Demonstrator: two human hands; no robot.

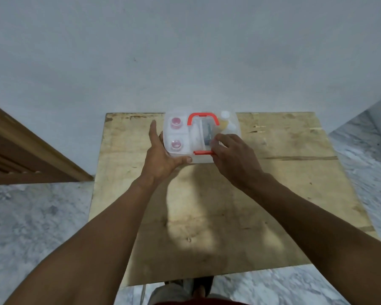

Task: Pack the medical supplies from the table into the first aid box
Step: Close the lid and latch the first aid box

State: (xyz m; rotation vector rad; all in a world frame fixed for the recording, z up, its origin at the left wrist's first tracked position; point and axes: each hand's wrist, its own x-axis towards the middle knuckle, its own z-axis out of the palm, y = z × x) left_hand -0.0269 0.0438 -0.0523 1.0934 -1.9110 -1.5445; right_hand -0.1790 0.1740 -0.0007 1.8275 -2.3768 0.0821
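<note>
Head view, table (273, 194): bare scuffed plywood, against a pale wall, marble floor around.
First aid box (201, 137): lidded, at table's far edge.
Left hand (163, 155): spread, cupping box's corner.
Right hand (231, 155): fingers pinching red latch (204, 153).

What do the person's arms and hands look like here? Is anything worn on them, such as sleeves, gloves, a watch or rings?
Both forearms are bare as far as the picture shows: no sleeves reach into view. The left hand and the right hand wear no gloves. No watch, bracelet or band shows on either wrist, and no ring shows on the fingers that can be seen. No markings or bandages are visible.
</note>
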